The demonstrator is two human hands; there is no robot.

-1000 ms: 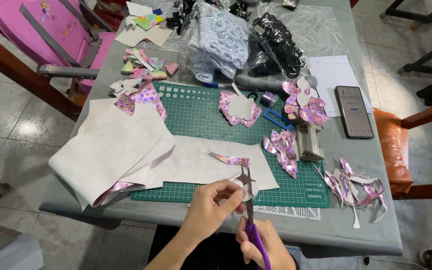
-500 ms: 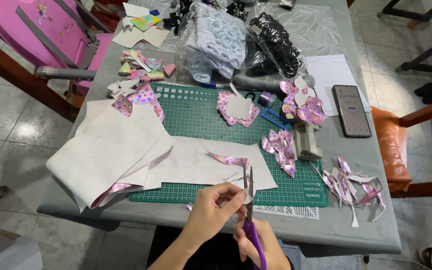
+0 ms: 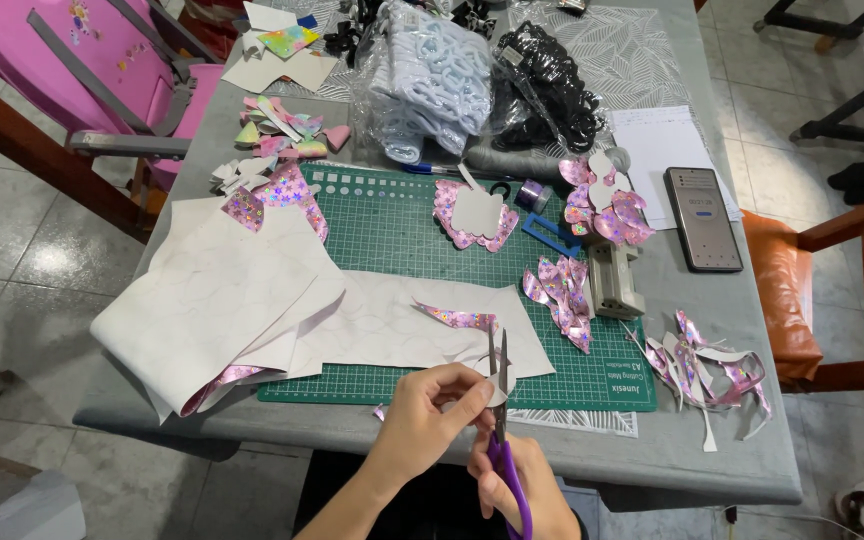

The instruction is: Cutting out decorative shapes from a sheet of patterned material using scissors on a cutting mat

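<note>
The person's left hand (image 3: 427,420) is pinching a small white cut-out piece (image 3: 492,385) between thumb and fingertips, holding it just above the near edge of the table (image 3: 652,460). Right beside it, lower and nearer the body, the right hand (image 3: 517,490) is closed through the purple handles of a pair of scissors (image 3: 499,400), whose thin blades point away from the person, stand nearly together and meet the piece at its edge. Just beyond the left hand's fingertips lies a large white sheet (image 3: 382,325) with a glittery pink underside turned up at one corner, spread over a green cutting mat (image 3: 392,235). Further out to the left of that hand, more of the same white material is folded over in a loose heap (image 3: 217,300). Beyond and to the right of the right hand sits a small grey punch tool (image 3: 614,285) with a cluster of holographic pink shapes (image 3: 562,295) just beside it, and off to the far right a pile of pink and white trimmings (image 3: 712,370). Well beyond both hands, across the mat, a dark smartphone (image 3: 703,218) lies next to a white paper sheet (image 3: 657,150), and clear bags of white and black items (image 3: 482,75) crowd the far end.
</note>
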